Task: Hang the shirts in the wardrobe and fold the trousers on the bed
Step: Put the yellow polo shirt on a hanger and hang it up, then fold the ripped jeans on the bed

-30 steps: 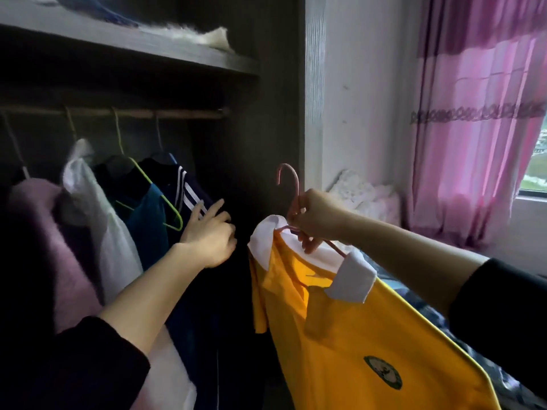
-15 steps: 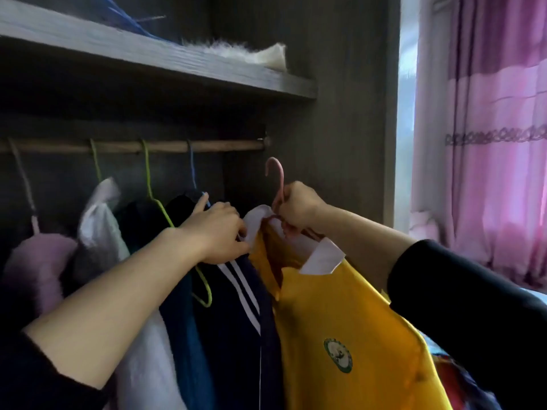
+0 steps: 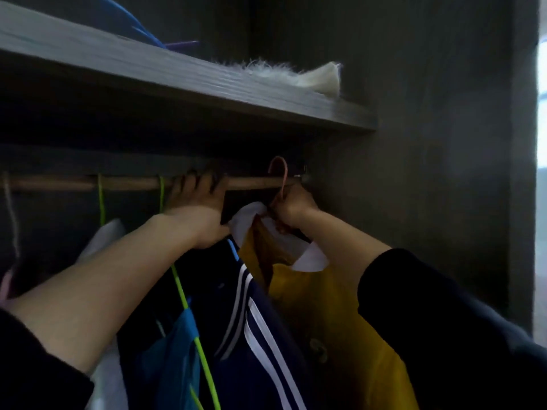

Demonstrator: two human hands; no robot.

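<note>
1. Right hand (image 3: 293,208) grips the neck of the pink hanger (image 3: 280,173), fingers curled round it just below the hook.
2. Yellow shirt (image 3: 325,321), white-collared, hangs from that hanger at the right end of the wardrobe rail (image 3: 254,182). The hook rises above the rail; whether it is seated cannot be told.
3. Left hand (image 3: 196,211) lies across the rail, left of the hook. Whether its fingers curl behind cannot be told.
4. Navy striped jacket (image 3: 251,335) hangs just left of the shirt.
</note>
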